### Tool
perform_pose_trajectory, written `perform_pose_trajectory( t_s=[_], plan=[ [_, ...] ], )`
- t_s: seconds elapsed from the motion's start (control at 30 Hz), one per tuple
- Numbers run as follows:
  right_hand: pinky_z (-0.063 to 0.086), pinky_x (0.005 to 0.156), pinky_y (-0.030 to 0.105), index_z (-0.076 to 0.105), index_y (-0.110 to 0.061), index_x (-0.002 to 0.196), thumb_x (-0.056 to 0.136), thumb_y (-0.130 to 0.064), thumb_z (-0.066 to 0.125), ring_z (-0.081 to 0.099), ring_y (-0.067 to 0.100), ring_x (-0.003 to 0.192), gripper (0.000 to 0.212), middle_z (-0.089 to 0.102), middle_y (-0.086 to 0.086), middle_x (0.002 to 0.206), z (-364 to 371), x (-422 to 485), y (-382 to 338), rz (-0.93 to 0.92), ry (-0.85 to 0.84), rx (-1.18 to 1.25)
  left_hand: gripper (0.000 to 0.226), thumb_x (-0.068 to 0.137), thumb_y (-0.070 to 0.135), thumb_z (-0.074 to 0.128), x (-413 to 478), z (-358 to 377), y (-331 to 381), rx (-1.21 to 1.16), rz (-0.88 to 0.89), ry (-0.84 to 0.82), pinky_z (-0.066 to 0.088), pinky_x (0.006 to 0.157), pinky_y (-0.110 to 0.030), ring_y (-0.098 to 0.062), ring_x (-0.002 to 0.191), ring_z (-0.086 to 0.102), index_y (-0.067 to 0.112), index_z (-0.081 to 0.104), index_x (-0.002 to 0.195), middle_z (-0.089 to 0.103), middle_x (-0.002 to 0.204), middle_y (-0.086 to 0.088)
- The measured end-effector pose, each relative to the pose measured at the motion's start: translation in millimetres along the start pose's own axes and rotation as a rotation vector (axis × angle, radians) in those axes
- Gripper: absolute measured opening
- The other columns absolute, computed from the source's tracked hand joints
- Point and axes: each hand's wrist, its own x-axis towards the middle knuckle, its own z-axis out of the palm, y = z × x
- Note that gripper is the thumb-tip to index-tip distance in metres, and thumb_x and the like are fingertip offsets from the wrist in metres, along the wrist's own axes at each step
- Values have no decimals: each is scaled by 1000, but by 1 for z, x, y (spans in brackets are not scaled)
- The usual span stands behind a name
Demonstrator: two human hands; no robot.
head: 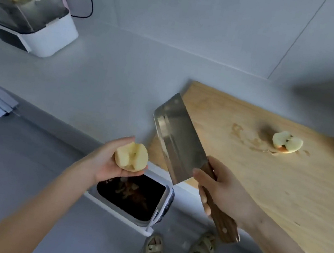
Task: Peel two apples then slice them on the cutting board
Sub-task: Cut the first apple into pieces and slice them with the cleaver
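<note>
While the apple half (131, 156) at lower centre of the frame is examined, pale yellow flesh is noted, fully peeled, with the cut face upward and a notch at the core. A second apple half (287, 142) is recorded lying cut face up on the wooden cutting board (261, 182) at the right of the frame; a strip of red skin is seen at its lower edge.

The left hand (107, 163) is held palm up, fingers cupped beneath the peeled half, which is grasped. The right hand (225, 196) is clenched round the wooden handle of a cleaver (179, 141), whose blade is tilted toward upper left, over the left end of the board.

The grasped half is positioned above the upper left edge of an open bin (164, 203), in which peelings are visible. The blade is found just beside this half, apart from it. The half on the board lies well apart from both hands.
</note>
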Motion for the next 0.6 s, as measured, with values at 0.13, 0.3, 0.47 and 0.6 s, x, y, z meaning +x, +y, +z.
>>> perform_pose_trajectory(
  t_s=[0.13,0.3,0.47,0.6],
  plan=[
    [45,40,31,38,-3,84,96,-20,50,44,25,36,24,49,13,53,-32,-14,4,3,158,27,21,83,0,52,15,54,3,99,28,-103,58,69,-51,-41,87,65,1,58,103,68,92,-23],
    [46,44,34,44,-5,88,97,-18,49,44,25,38,17,51,14,55,-87,-36,18,30,362,47,22,89,-3,52,52,146,-1,421,153,-79,56,75,-53,-31,98,56,15,50,101,52,110,-13],
    [44,43,31,45,-6,88,97,-18,49,44,24,39,15,53,14,54,-146,-56,40,85,538,90,35,85,2,61,118,227,-13,622,166,-54,57,72,-51,-29,100,56,5,45,116,50,117,-13],
    [45,44,31,42,-10,80,96,-21,50,45,23,39,21,53,12,52,-190,-65,59,127,632,100,32,87,-1,61,168,273,-19,687,151,-79,51,73,-46,-27,98,54,7,51,117,55,112,-14]
  ],
)
